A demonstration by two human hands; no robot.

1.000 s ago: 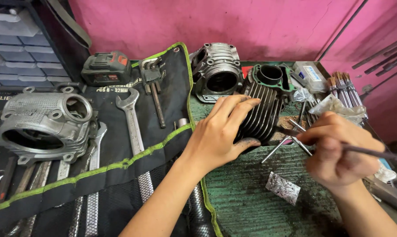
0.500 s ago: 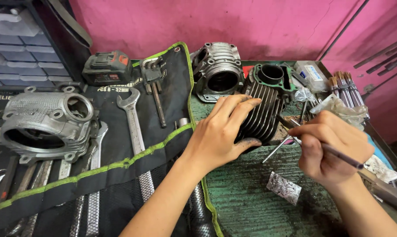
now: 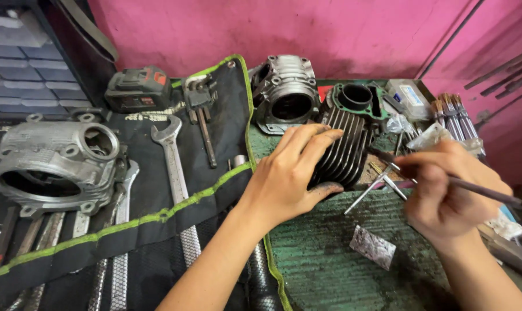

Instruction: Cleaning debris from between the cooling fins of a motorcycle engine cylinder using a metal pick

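My left hand rests on a black finned engine cylinder lying on its side on the green mat, fingers spread over the fins and thumb under its near end. My right hand pinches a thin brush, its tip pointing left toward the cylinder's fins. A green gasket rings the cylinder's far opening.
A second grey cylinder stands behind. At left, a grey cylinder head, wrenches and a battery pack lie on a black tool roll. Brushes, metal pins and a foil scrap sit at right.
My right hand has shifted left and up with the brush, bringing its tip closer to the cylinder's fins. My left hand stays on the cylinder.
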